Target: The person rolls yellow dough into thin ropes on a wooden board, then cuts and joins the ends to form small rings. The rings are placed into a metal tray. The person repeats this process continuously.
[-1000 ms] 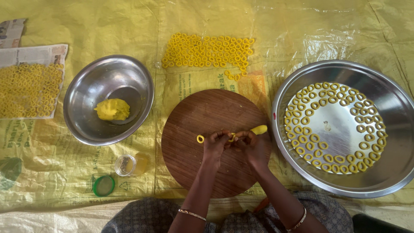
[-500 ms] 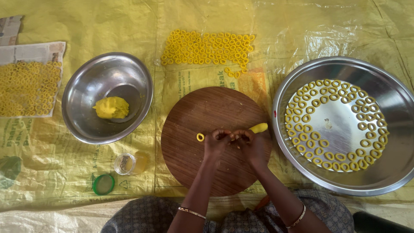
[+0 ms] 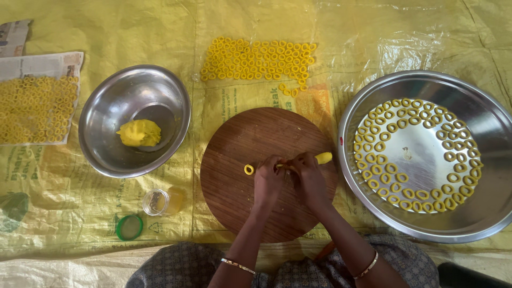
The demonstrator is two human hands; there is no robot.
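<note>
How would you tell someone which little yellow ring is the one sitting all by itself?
Find the round wooden board in the middle. The lone dough ring lies on it, just beside the left hand. Every other ring sits in a crowd, off the board.

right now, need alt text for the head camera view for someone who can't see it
Two hands, left hand and right hand, pinch a thin rope of yellow dough on a round wooden board, beside one finished dough ring. A steel bowl with a dough lump sits left; a steel tray lined with rings sits right.
</note>
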